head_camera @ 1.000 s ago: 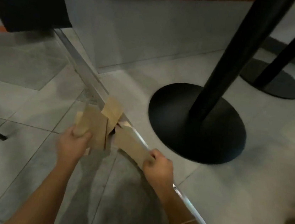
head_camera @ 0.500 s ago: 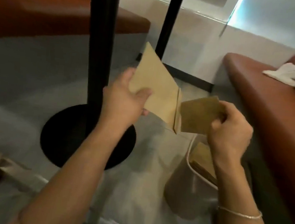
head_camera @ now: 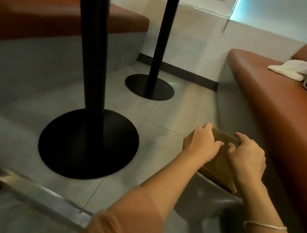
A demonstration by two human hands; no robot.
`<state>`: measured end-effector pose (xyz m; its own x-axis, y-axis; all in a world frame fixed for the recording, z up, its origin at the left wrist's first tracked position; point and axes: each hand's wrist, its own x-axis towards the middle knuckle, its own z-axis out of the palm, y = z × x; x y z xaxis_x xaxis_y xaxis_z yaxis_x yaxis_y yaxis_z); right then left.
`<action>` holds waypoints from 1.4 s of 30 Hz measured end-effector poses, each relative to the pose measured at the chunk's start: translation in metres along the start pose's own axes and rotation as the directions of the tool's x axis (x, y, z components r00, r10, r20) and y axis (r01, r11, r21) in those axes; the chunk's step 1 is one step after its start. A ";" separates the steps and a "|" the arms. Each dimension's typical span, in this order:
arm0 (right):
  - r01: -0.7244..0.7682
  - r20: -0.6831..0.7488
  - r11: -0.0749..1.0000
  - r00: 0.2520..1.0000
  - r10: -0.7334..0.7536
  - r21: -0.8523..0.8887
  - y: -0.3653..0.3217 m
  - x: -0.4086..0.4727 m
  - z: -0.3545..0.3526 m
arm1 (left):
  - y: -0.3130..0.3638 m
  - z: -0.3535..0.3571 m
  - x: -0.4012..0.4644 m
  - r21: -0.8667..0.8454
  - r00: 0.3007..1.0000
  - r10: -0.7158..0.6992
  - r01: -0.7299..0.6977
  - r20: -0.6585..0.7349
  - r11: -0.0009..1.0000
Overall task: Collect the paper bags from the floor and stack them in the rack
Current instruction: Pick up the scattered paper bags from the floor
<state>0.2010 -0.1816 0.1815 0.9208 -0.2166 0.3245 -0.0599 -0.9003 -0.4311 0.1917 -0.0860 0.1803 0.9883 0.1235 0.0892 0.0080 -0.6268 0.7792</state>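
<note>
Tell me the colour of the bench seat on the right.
Reddish-brown bench seat, seen in the head view.

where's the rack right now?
In the head view the rack sits low on the right, on the floor against the base of the orange bench, under both hands, which hold the paper bags in it.
</note>
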 end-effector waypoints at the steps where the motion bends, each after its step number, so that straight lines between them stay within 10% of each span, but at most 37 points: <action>1: 0.067 -0.031 0.997 0.997 -0.066 0.027 -0.008 -0.004 0.005 | -0.015 -0.004 -0.004 -0.011 0.997 0.012 -0.013 -0.078 1.000; 9: 0.448 0.132 0.800 0.835 -0.534 0.400 -0.139 -0.102 0.095 | -0.233 -0.087 -0.070 -0.188 0.677 -0.418 0.388 -0.606 0.902; 19: 0.522 0.726 0.703 0.210 -0.655 0.483 -0.232 -0.290 0.289 | -0.472 -0.150 -0.235 0.050 0.294 -0.873 0.953 -0.390 0.298; 26: 0.541 0.595 0.681 0.362 -0.718 0.493 -0.306 -0.325 0.359 | -0.569 -0.177 -0.299 0.065 0.122 -0.902 0.992 -0.415 0.104; 35: 0.670 0.622 0.628 0.306 -0.720 0.397 -0.360 -0.342 0.411 | -0.631 -0.183 -0.319 -0.127 -0.144 -0.885 0.987 -0.443 -0.097; 42: 0.733 0.511 0.528 0.285 -0.811 0.429 -0.354 -0.355 0.406 | -0.632 -0.193 -0.313 -0.207 -0.221 -0.892 0.967 -0.393 -0.149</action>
<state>0.0514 0.3677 -0.1227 0.5078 0.8614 0.0120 0.8088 -0.4719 -0.3510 -0.1525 0.4202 -0.2205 -0.2857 0.8344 -0.4713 0.9229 0.3720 0.0992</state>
